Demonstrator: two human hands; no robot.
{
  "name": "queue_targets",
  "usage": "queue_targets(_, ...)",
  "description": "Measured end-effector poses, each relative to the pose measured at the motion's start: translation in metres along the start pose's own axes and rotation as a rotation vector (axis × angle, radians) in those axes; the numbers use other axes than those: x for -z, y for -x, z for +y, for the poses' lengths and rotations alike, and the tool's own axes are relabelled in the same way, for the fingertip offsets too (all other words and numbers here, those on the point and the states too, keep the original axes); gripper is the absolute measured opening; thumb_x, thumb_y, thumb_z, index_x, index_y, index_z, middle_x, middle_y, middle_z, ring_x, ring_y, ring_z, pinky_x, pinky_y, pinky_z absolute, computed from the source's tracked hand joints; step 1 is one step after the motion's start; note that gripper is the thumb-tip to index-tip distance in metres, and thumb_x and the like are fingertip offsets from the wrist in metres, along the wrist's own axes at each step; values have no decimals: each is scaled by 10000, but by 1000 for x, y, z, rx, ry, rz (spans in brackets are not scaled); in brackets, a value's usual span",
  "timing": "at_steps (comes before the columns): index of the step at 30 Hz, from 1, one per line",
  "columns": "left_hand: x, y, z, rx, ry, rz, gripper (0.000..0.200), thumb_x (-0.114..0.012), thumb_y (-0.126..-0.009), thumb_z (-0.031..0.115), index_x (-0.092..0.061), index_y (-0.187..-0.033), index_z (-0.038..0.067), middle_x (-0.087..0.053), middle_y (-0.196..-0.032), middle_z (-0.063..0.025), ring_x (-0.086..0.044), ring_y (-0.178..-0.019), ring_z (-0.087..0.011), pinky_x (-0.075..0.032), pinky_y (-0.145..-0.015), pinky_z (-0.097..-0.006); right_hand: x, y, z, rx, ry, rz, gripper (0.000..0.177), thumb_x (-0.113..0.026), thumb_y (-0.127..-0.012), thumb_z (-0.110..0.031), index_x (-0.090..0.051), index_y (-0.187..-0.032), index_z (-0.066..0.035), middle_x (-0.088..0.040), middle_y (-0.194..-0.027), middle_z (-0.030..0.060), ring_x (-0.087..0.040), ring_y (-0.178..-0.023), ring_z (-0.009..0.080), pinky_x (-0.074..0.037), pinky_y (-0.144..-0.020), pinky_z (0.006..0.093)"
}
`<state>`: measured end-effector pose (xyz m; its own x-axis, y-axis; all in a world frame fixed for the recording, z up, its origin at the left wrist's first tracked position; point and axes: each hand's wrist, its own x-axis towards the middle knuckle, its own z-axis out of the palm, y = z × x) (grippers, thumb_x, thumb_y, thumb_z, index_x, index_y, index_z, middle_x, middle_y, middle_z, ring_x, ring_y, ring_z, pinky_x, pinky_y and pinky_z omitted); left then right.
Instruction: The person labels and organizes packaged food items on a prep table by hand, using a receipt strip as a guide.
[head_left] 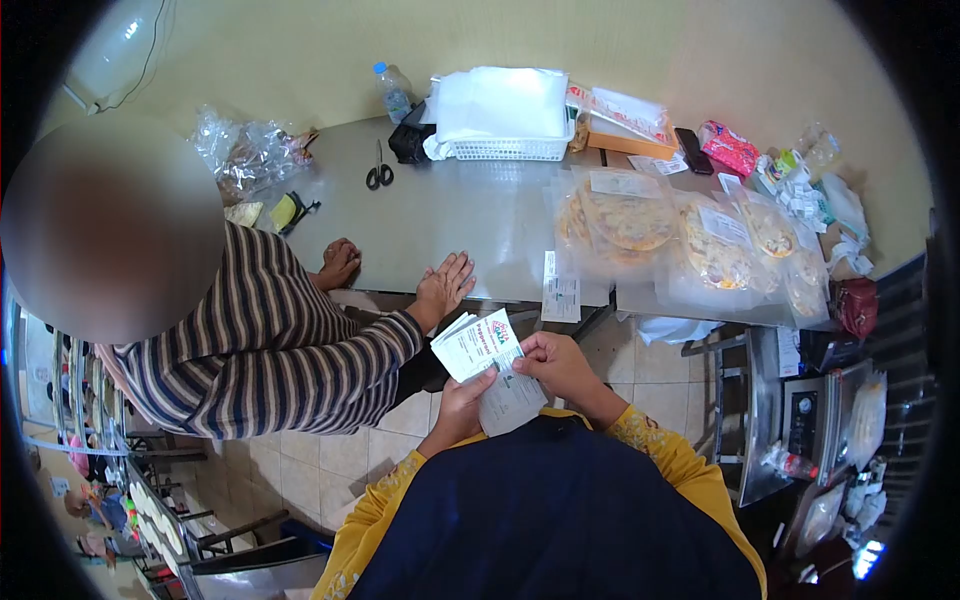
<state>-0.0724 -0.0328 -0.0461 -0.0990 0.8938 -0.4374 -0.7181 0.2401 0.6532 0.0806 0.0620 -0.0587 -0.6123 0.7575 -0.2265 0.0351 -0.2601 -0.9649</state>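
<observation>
Top card of the label stack (480, 345), red-and-blue logo, word seemingly "Pepperoni", remaining print too small to read

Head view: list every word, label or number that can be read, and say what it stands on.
"Pepperoni", as far as it can be made out: blue print on the top of the stack of cards held by the left hand and right hand.
Red logo on that card: too small to read.
Labels on the bagged pizzas: blurred.
Paper slip at the edge of the table: too small.
</observation>
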Motion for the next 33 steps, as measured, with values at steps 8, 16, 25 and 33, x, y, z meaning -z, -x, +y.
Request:
queue_targets(8, 14, 0, -1, 81, -14, 58, 353, -529, -856, 80, -456, -1191, -1, -560, -1105, -134, -566, -993, -272, -451, -877, -407, 0, 0, 10, -257, -89, 46, 176, -633, -817, -165, -593, -836, 6, -597, -704, 34, -551, -603, 92, -437, -540, 235)
queue_targets(16, 28, -2, 0, 103, 13, 65, 325, -494, -869, 56, -453, -1184, -12, -577, -1092, -171, -568, -1000, -292, -453, -883, -411, 48, -49, 47, -569, -581, 221, 179, -678, -789, -220, -586, -759, -69, -566, -668, 21, -492, -495, 122, -411, -444, 233)
queue_targets(25, 25, 7, 13, 59, -24, 103, 339, -487, -850, 47, -453, -1179, -28, -586, -1077, -185, -573, -995, -296, -454, -883, -402, 102, -108, 84, -777, -671, 326, 117, -657, -783, -170, -594, -707, -108, -549, -544, -37, -468, -410, 67, -389, -375, 189)
queue_targets(33, 24, 5, 20, 44, -17, 89, 352, -479, -836, 29, -445, -1181, -35, -582, -1091, -195, -573, -994, -305, -449, -891, -404, 82, -108, 89, -797, -730, 149, 133, -659, -789, -192, -600, -740, -84, -522, -523, -40, -452, -414, 58, -372, -370, 196)
